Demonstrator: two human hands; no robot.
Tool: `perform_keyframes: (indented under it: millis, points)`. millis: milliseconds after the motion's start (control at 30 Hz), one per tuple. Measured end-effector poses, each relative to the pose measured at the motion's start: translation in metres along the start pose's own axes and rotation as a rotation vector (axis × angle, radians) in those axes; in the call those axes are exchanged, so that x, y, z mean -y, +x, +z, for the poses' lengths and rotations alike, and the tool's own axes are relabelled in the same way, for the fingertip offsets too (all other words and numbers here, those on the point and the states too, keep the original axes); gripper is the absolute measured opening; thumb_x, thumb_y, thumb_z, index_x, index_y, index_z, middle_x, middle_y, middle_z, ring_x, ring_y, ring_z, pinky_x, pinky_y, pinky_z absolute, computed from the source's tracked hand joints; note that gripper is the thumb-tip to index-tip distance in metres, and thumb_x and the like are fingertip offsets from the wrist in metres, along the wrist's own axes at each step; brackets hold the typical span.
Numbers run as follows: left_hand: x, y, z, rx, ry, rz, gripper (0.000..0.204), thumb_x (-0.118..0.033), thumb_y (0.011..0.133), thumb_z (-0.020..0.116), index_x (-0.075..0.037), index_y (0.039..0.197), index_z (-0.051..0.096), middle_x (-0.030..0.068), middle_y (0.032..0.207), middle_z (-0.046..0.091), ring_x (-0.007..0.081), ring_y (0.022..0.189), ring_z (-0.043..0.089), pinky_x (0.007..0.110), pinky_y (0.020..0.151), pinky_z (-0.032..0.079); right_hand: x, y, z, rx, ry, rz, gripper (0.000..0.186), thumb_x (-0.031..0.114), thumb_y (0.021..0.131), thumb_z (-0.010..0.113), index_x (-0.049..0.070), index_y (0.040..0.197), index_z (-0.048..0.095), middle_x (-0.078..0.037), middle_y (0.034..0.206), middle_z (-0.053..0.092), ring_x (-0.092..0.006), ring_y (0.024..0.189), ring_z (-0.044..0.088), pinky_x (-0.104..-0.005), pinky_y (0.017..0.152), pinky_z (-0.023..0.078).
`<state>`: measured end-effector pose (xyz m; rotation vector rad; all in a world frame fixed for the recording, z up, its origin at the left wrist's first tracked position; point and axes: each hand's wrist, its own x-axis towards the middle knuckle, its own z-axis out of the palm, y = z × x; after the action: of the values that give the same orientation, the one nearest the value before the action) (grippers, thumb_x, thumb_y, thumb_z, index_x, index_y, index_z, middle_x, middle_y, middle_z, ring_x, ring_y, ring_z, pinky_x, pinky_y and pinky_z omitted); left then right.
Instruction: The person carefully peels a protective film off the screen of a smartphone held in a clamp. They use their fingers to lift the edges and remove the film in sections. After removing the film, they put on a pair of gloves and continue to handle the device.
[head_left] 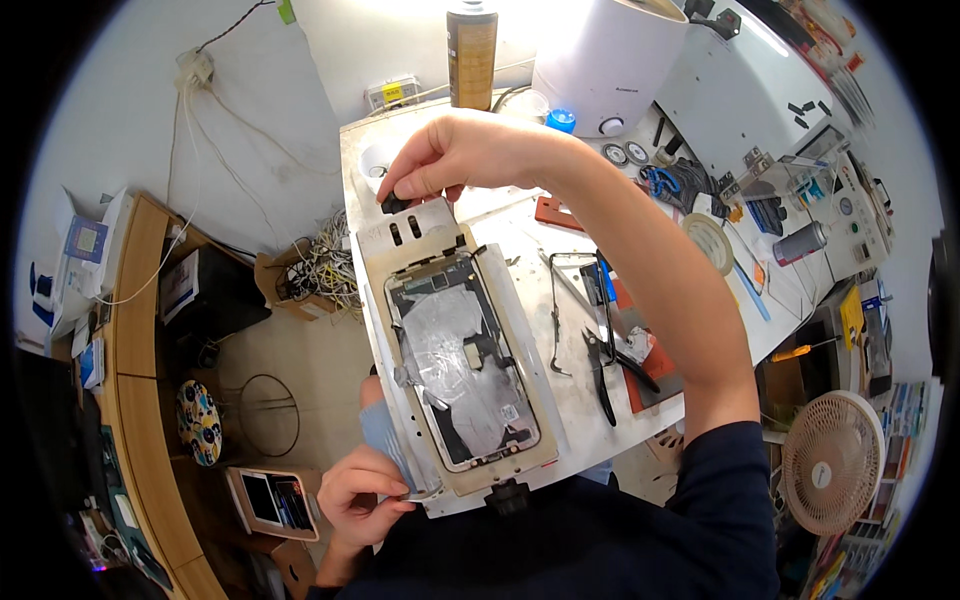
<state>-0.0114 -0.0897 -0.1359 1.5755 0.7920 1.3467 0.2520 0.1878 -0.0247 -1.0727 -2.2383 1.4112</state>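
A long metal clamping fixture [548, 440] lies at a slant over the near left part of the table. Set in it is an opened tablet or large phone [440, 340], its inside uncovered, with crumpled silvery film over the middle. My right hand [450, 160] reaches across to the fixture's far end, its fingers closed on a black knob [394, 204]. At the near left corner, my left hand [357, 495] pinches the fixture's edge between thumb and finger. A second black knob [508, 497] sticks out of the near end, with no hand on it.
Pliers [600, 375], a wire-frame tool [557, 320] and a red-brown block [556, 213] lie right of the fixture. A spray can [472, 55], a white appliance [610, 65] and a white cup [376, 165] stand at the back. A fan [832, 462] is at the right.
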Motion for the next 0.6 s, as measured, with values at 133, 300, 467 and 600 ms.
perform_keyframes:
  millis: [133, 300, 467, 600]
  points:
    - [0.001, -0.001, -0.002, 0.04, 0.11, 0.085, 0.018, -0.011, 0.081, 0.086, -0.004, 0.089, 0.071, 0.008, 0.081, 0.068, 0.019, 0.071, 0.062, 0.029, 0.064, 0.047, 0.001, -0.001, 0.002, -0.036, -0.036, 0.014, 0.023, 0.027, 0.098, 0.07, 0.016, 0.116, 0.079, 0.0, 0.098, 0.075, -0.0086, 0.087, 0.063, -0.0266, 0.076, 0.052]
    - [-0.004, -0.005, 0.002, -0.019, 0.119, 0.038, 0.014, -0.007, 0.083, 0.083, -0.003, 0.089, 0.07, 0.0091, 0.082, 0.067, 0.0184, 0.072, 0.062, 0.028, 0.065, 0.046, 0.0, -0.002, 0.004, -0.048, -0.001, 0.008, 0.023, 0.028, 0.098, 0.07, 0.016, 0.115, 0.08, 0.001, 0.101, 0.075, -0.009, 0.087, 0.063, -0.0262, 0.077, 0.051]
    - [-0.008, -0.009, 0.005, -0.051, 0.131, 0.007, 0.012, -0.006, 0.085, 0.08, -0.002, 0.09, 0.069, 0.0098, 0.084, 0.067, 0.0174, 0.073, 0.061, 0.027, 0.067, 0.046, 0.002, -0.002, 0.005, -0.057, 0.006, 0.002, 0.022, 0.027, 0.099, 0.069, 0.016, 0.115, 0.08, 0.0, 0.104, 0.075, -0.0096, 0.089, 0.063, -0.0267, 0.08, 0.052]
    - [-0.009, -0.01, 0.008, -0.073, 0.139, -0.007, 0.012, -0.006, 0.087, 0.08, -0.002, 0.092, 0.069, 0.0096, 0.086, 0.067, 0.0167, 0.074, 0.061, 0.027, 0.067, 0.047, 0.001, -0.003, 0.005, -0.074, -0.017, 0.003, 0.023, 0.027, 0.098, 0.07, 0.016, 0.116, 0.079, 0.0, 0.105, 0.074, -0.01, 0.091, 0.063, -0.0268, 0.08, 0.053]
